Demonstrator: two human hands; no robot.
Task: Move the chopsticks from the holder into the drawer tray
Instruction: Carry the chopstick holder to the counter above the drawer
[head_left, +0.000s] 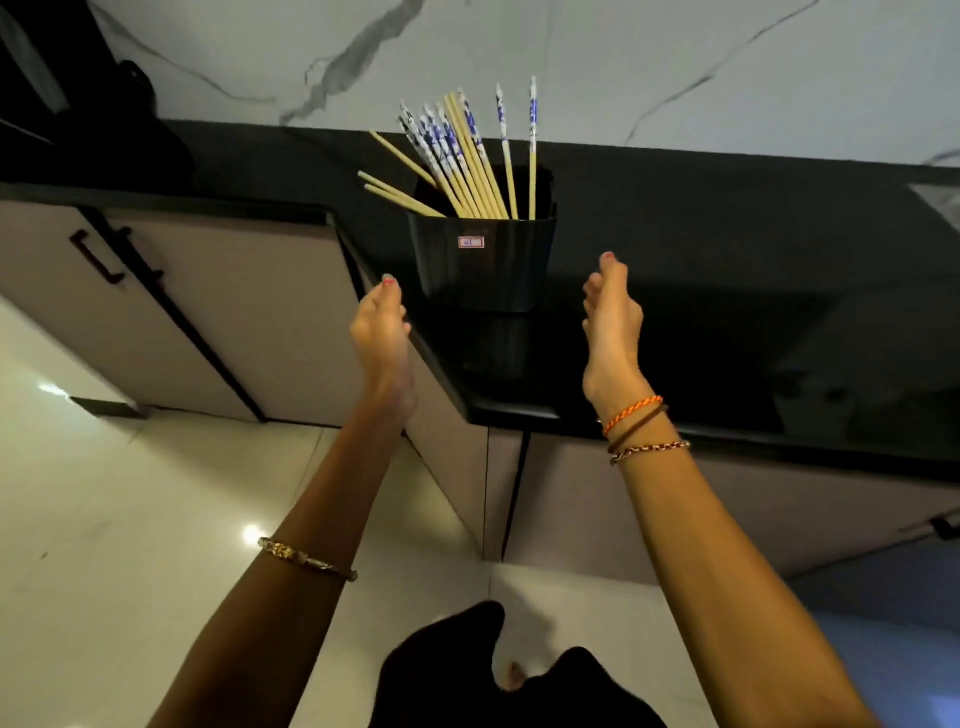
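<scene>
The chopsticks stand bunched in a black holder on the dark, glossy table, close to the corner where its front edge bends away to the left. Most of them lean left in a fan, a few plain ones splayed out low over the rim, and two patterned ones stand nearly upright at the right side. The left hand and the right hand are raised on either side of the holder, both apart from it, fingers loose and holding nothing. No drawer tray is in sight from here, and the cabinet fronts below look closed. The worry I see is the holder's place: it sits near that bent edge, and a clumsy pull on the leaning bundle could well tip it toward the left and send it off onto the tiled floor. The loose, low-lying sticks look likely to slip out of a handful if only the upright ones are gathered. The polished top probably gives the holder little grip, so steadying it with one hand seems wise.
</scene>
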